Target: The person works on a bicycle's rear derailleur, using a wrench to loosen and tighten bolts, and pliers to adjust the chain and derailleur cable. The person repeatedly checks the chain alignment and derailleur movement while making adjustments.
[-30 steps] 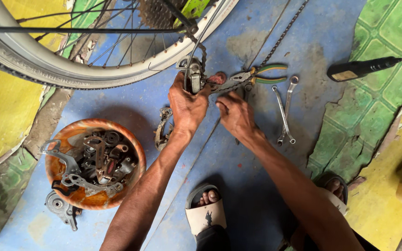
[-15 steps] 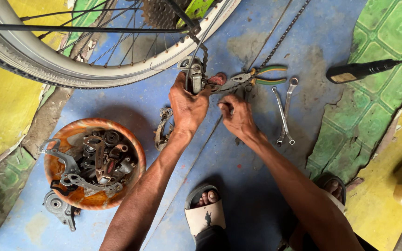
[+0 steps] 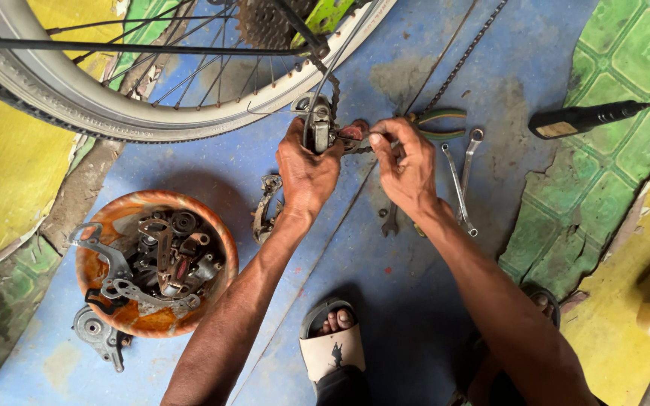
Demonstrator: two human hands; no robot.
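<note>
I see the left hand (image 3: pixel 306 169) gripping the derailleur (image 3: pixel 319 124) at 12 o'clock under the wheel (image 3: pixel 77 113); the right hand (image 3: pixel 408 169) pinches, probably, its cable end. Pliers (image 3: pixel 438 124) at 1 o'clock.

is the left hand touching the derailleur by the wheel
Touching: the head view shows the left hand wrapped around the derailleur, no gap.
</note>
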